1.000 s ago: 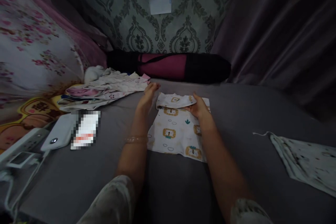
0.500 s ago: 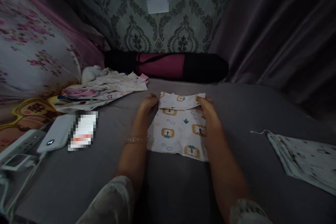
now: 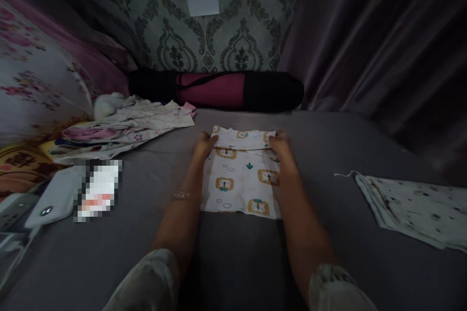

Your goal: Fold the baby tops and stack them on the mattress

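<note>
A white cloth (image 3: 239, 172) printed with yellow lion faces and small green plants lies in front of me, its far end folded over toward me into a flap. My left hand (image 3: 206, 144) pinches the flap's left end, thumb on top. At the right end, my right hand (image 3: 280, 143) grips the same flap between thumb and fingers. The undersides of both hands' fingers are hidden by the cloth and thumbs.
On the grey sheet (image 3: 233, 257) at right lies a folded pale cloth (image 3: 419, 209) with drawstring. At left are a clothes pile (image 3: 146, 124), a white power bank (image 3: 58, 197), a pixelated item (image 3: 98, 192) and a power strip (image 3: 16, 209). A black-and-pink long bag (image 3: 215, 90) lies along the wall.
My left hand has come in from beside the cloth to grip the flap's left end. The right hand keeps its hold. My view has turned slightly right.
</note>
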The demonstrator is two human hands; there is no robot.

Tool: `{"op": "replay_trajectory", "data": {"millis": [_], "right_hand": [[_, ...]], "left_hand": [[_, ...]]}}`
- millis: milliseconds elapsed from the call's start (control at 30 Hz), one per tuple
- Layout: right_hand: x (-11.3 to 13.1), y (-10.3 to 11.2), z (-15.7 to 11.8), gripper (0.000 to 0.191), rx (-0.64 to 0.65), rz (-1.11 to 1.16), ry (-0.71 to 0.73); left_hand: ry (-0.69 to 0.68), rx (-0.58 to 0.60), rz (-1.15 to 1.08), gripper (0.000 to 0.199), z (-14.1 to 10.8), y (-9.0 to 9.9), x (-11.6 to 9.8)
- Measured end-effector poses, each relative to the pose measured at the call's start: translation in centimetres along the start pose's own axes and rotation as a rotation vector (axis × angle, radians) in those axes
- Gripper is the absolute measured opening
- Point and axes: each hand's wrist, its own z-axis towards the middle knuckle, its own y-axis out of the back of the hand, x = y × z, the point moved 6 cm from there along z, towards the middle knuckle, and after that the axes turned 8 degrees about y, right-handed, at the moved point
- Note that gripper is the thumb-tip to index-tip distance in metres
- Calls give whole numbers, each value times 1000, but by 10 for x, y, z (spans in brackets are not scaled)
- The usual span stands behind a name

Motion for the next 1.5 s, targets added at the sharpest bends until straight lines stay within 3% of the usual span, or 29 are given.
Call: {"op": "replay_trajectory", "data": {"millis": [133,333,467,567,667,733,833,967,1367,1500], "right_hand": [[13,8,-14,11,-57,-263,67],[20,15,-28,24,-64,-338,32],[31,16,-29,31,-110,-375,86],[57,-5,-33,37,-62,-390,277],[82,-46,-47,42,150,-483,547],[87,-73,-58,46,288,-560,652],[78,-96,-68,50,400,-621,657],[64,-103,-66,52,426,-639,596],[38,-72,-45,61,145,-682,335],[35,-71,-45,62,137,-674,298]], "left_hand": [[-13,-33,165,18,-4,2,0],[-33,-48,362,19,-17,4,-10],[-135,-142,421,29,-30,13,-29],[-375,-125,372,32,-43,5,-56],[-626,16,332,38,-59,-19,-77],[-689,61,356,42,-65,-34,-80],[-635,62,457,45,-65,-46,-68],[-509,43,500,52,-54,-48,-50],[-356,-14,577,65,-48,-44,-43],[-347,-5,598,65,-47,-45,-42]]}}
